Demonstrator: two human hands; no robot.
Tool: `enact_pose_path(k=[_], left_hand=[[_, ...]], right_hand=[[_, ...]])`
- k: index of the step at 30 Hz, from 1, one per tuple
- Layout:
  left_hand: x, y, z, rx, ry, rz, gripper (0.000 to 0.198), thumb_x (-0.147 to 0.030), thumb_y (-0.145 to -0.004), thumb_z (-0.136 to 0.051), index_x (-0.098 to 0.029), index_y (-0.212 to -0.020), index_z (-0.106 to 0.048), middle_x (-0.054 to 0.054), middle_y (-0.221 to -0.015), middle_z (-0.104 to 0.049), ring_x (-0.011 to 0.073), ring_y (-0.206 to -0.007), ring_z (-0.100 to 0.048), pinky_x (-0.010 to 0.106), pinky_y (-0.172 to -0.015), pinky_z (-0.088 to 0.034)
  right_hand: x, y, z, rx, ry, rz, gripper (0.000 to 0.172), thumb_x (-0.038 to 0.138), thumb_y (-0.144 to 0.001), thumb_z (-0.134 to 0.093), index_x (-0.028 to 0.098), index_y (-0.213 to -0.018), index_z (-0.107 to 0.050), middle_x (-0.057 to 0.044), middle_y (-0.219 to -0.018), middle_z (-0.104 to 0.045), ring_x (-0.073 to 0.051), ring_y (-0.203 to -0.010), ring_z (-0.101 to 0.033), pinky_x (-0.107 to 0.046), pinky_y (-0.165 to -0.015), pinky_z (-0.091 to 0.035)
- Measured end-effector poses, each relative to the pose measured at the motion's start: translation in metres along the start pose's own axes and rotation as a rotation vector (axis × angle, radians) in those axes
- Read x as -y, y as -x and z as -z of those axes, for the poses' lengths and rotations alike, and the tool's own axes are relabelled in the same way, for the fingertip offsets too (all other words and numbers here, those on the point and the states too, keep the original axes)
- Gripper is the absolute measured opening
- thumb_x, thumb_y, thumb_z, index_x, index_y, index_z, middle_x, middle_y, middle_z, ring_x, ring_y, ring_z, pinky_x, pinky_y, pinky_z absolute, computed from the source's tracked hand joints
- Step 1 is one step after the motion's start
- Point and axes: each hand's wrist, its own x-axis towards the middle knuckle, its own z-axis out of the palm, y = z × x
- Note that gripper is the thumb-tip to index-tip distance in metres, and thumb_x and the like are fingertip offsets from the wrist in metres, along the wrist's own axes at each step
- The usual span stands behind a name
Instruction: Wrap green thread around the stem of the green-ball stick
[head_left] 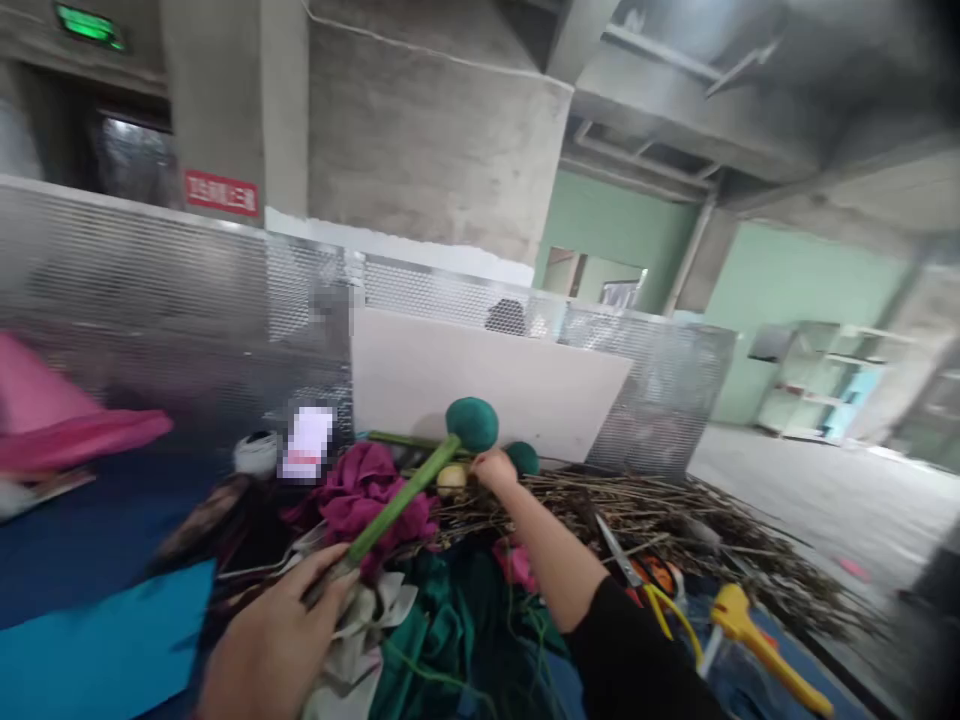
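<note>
My left hand (pixel 274 625) is closed around the lower end of a green stem (pixel 405 500), which slants up and to the right. At the stem's upper end is a dark green ball (pixel 472 424). Farther out, my right hand (pixel 495 470) has its fingers drawn together beside a pale yellow ball (pixel 452 480); anything between them is too small to make out. Just past that hand sits a second green ball (pixel 523 458). Magenta cloth (pixel 367 495) lies behind the stem, and dark green cloth (pixel 431 630) spreads between my forearms.
Dry twigs (pixel 720 530) pile up along the right. Scissors (pixel 622 550) and a yellow-handled glue gun (pixel 765 645) lie by my right arm. A blue sheet (pixel 112 640) and pink material (pixel 60 420) are at left. A white board (pixel 480 370) and metal mesh panel (pixel 135 280) stand behind.
</note>
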Motion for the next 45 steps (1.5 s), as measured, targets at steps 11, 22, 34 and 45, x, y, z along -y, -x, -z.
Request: enact_pose_path(k=[11,22,34,45], left_hand=[[-0.024,0.018,0.019,0.043,0.045,0.049,0.039,-0.04,-0.086,-0.046,-0.027,-0.115,-0.069,0.004,-0.093,-0.077,0.0268,-0.087,-0.07,0.026,-0.054,-0.044],[-0.01,0.005,0.014,-0.019,-0.026,-0.053,0.039,-0.046,-0.087,-0.045,-0.028,-0.112,-0.07,0.006,-0.092,-0.077,0.028,-0.077,-0.071,0.032,-0.063,-0.049],[-0.106,0.035,0.025,0.005,0.282,-0.254,0.031,-0.031,-0.077,-0.058,-0.025,-0.103,-0.073,0.001,-0.098,-0.077,0.0221,-0.093,-0.069,0.029,-0.085,-0.051],[-0.116,0.021,-0.006,0.131,0.433,-0.234,0.03,-0.025,-0.073,-0.061,-0.025,-0.099,-0.075,-0.001,-0.1,-0.077,0.0208,-0.094,-0.069,0.026,-0.086,-0.052]], right_hand=[[-0.015,-0.007,0.093,-0.355,-0.421,-0.098,0.027,0.033,-0.093,-0.058,0.013,-0.111,-0.062,-0.006,-0.11,-0.064,-0.02,-0.092,-0.064,-0.037,-0.078,-0.055],[-0.081,0.12,0.152,-0.818,-0.18,0.041,0.03,0.045,-0.082,-0.054,0.019,-0.082,-0.069,-0.008,-0.078,-0.068,-0.024,-0.074,-0.062,-0.036,-0.072,-0.048],[-0.04,0.147,0.125,-0.116,-0.322,0.239,0.025,0.043,-0.083,-0.057,0.025,-0.086,-0.075,-0.007,-0.094,-0.074,-0.028,-0.092,-0.067,-0.043,-0.087,-0.049],[0.015,0.159,0.003,0.369,-1.375,-0.065,0.05,0.045,-0.061,-0.084,0.027,-0.105,-0.07,-0.006,-0.106,-0.073,-0.025,-0.102,-0.067,-0.035,-0.091,-0.051]])
